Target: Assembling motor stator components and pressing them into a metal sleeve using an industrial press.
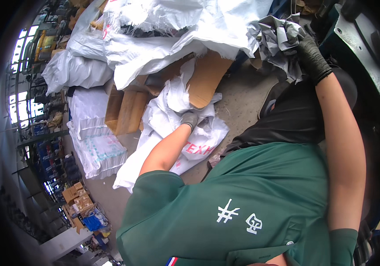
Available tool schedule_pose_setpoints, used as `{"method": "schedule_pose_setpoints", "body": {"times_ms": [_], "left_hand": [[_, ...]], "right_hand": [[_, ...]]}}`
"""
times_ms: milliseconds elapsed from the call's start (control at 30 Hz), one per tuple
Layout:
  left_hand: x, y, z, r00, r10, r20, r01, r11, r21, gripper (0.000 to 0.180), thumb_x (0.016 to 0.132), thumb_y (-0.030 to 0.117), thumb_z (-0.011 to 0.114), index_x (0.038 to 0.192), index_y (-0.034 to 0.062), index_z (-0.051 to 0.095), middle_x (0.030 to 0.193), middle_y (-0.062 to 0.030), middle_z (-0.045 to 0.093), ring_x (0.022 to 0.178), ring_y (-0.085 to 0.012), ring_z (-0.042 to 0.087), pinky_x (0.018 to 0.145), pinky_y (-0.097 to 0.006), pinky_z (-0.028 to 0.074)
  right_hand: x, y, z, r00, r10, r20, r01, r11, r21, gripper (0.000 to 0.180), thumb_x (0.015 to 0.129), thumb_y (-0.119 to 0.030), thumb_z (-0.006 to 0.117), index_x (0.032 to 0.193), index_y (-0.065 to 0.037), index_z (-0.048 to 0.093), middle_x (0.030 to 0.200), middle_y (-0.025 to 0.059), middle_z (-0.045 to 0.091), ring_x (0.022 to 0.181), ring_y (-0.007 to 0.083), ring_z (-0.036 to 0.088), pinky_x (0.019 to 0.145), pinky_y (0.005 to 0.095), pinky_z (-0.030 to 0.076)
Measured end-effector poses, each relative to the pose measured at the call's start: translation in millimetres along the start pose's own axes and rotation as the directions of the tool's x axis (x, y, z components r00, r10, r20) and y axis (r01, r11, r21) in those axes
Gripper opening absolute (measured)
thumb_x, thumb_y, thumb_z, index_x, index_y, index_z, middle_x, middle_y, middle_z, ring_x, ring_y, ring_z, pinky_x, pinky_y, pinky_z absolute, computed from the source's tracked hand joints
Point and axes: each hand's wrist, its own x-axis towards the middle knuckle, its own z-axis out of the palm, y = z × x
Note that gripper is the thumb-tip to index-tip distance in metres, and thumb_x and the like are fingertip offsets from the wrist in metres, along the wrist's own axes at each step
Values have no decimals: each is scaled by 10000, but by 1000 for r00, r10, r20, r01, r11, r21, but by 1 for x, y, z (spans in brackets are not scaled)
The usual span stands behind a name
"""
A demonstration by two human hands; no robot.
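Observation:
My left hand point(190, 119), in a grey glove, is closed on a crumpled white woven sack point(154, 153) with red lettering; folds partly hide the fingertips. A brown cardboard flap point(210, 80) comes down just beyond that hand. Farther off to the right, my right hand point(312, 54), in a dark glove, grips the edge of a crumpled sheet of grey paper point(280, 40). Its fingertips are partly out of sight against the paper.
Large torn white sacking point(172, 22) covers a pile at the far side. An opened cardboard box point(128, 111) and wrapped white bundles point(97, 153) stand to the left. A dark metal frame point(367, 62) curves along the right. Cartons point(78, 199) lie at the lower left.

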Motion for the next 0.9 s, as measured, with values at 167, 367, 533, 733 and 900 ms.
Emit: {"method": "schedule_pose_setpoints", "body": {"times_ms": [167, 367, 533, 733, 900], "left_hand": [[32, 63, -49, 957, 285, 58, -274, 950, -150, 696, 829, 692, 589, 1188, 107, 706, 1241, -210, 696, 1172, -369, 658, 1033, -479, 489], [20, 14, -24, 993, 120, 6, -119, 991, -56, 402, 899, 401, 657, 1229, 173, 693, 1296, -173, 675, 1174, -372, 659, 1017, -484, 511], [2, 67, -161, 799, 590, 117, -582, 808, -93, 178, 880, 140, 669, 1026, 81, 751, 1031, -199, 749, 1015, -381, 722, 922, -454, 558], [8, 97, -249, 817, 279, -505, -564, 569, -599, 255, 905, 46, 653, 1152, 34, 716, 1039, -152, 748, 957, -239, 721, 859, -349, 548], [23, 145, -343, 723, -18, -690, -611, 448, -652, 264, 1033, 184, 580, 1177, -14, 677, 1001, -193, 743, 918, -240, 712, 829, -373, 538]], "right_hand": [[-19, 83, -62, 993, -65, -97, 48, 984, -170, 448, 927, -154, 736, 1356, -98, 618, 1210, 52, 684, 1067, 159, 642, 923, 327, 539], [-37, -55, -20, 987, 130, -98, -94, 946, 310, 395, 910, -120, 705, 1302, -119, 665, 1166, 67, 722, 1032, 157, 667, 937, 330, 534], [-47, -54, -34, 940, 338, -54, -228, 735, 638, 448, 892, -8, 658, 1309, -171, 645, 1035, 13, 694, 830, 70, 649, 696, 237, 536], [-32, -11, -38, 959, 117, 259, -281, 257, 925, 305, 928, -205, 697, 1213, -106, 655, 939, 22, 685, 711, 100, 642, 639, 256, 531], [-36, -39, -34, 841, 523, 136, -295, 234, 926, 154, 967, -118, 639, 1121, -109, 648, 821, 9, 632, 536, 70, 500, 476, 208, 437]]}}
